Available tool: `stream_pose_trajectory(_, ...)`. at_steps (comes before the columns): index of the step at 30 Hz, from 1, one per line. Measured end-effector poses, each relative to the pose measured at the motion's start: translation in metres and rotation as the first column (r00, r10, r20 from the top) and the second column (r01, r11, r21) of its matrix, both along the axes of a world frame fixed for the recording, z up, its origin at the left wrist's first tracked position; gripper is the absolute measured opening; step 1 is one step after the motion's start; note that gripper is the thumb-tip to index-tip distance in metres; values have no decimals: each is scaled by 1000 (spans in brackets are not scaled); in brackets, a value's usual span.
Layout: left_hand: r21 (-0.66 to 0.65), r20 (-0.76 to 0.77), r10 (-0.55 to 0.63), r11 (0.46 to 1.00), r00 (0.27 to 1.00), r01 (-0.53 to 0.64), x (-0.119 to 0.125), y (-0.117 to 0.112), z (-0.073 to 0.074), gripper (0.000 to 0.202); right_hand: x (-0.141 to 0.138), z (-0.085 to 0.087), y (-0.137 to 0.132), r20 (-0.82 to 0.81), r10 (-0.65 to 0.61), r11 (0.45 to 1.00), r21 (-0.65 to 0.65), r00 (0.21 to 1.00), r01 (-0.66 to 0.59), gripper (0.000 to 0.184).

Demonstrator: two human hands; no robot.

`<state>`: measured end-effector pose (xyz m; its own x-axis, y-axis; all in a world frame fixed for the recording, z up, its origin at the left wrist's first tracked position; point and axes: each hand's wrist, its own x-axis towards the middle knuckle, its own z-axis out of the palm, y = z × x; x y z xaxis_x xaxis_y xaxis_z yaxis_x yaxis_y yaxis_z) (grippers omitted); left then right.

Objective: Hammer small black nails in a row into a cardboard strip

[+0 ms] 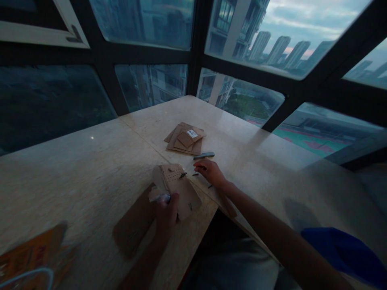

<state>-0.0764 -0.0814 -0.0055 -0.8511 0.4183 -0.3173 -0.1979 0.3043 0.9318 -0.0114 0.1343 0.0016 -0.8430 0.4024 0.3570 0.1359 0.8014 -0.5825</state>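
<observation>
My left hand (167, 209) is closed on a small crumpled clear-and-brown packet (161, 197) above an unfolded cardboard piece (183, 193) with rows of small holes. My right hand (210, 171) hovers past the far right corner of that cardboard, thumb and fingers drawn together; a tiny dark thing shows at the fingertips, too small to name. Several thin dark pieces, perhaps screws (183, 175), lie on the cardboard near its far edge. Another small dark piece (195, 174) rests on the countertop just under the right fingers. A grey narrow bar (204, 155) lies beyond the right hand.
Flat brown cardboard pieces (183, 139), one with a white label (192, 133), are stacked farther back. An orange printed package (30, 255) lies at the near left, a blue item (341, 249) at the near right. Windows border the pale countertop (90, 169); its front edge meets at an inner corner.
</observation>
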Motion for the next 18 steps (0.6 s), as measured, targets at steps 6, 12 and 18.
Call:
stream_pose_trajectory(6,34,-38,34,999,999,-32,0,0,-8,36,2,-5,-4,60,70,997,-43,996,-68,24)
stream_pose_trajectory(12,8,-55,19,1000,998,-18,1,0,-4,38,3,1,-5,46,7,999,-49,999,-5,23)
stream_pose_trajectory(18,15,-49,-10,1000,999,11,3,0,4,38,4,25,-33,109,109,994,15,988,-111,24)
